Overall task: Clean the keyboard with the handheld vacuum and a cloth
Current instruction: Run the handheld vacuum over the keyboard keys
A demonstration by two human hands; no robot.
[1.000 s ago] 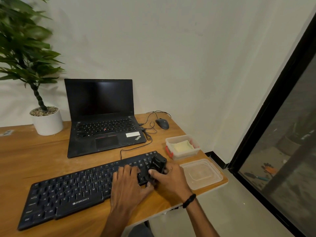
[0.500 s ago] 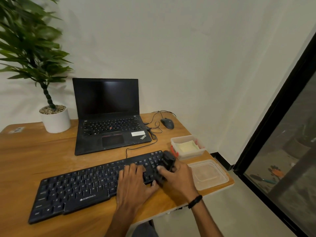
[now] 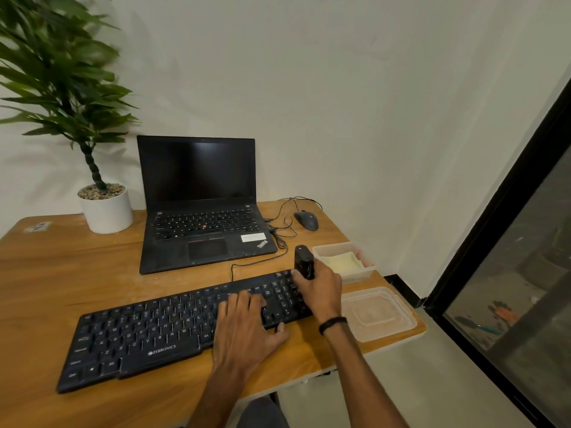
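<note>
A black Zebronics keyboard (image 3: 145,335) lies slanted across the near part of the wooden desk (image 3: 61,273). My left hand (image 3: 247,325) rests flat on its right-hand keys, fingers spread. My right hand (image 3: 319,288) grips a small black handheld vacuum (image 3: 303,261) upright at the keyboard's far right corner. A pale yellow cloth (image 3: 343,261) lies folded in a clear plastic box (image 3: 355,274) just right of the vacuum.
An open black laptop (image 3: 200,217) stands behind the keyboard, with a wired mouse (image 3: 306,220) and cables to its right. A potted plant (image 3: 105,208) stands at the back left. A clear lid (image 3: 377,313) lies near the desk's right edge; a dark glass door is at right.
My right hand has carried the vacuum from the keyboard's right keys toward its far right corner and tilted it upright. My left hand stays on the keys. The camera view shifted left.
</note>
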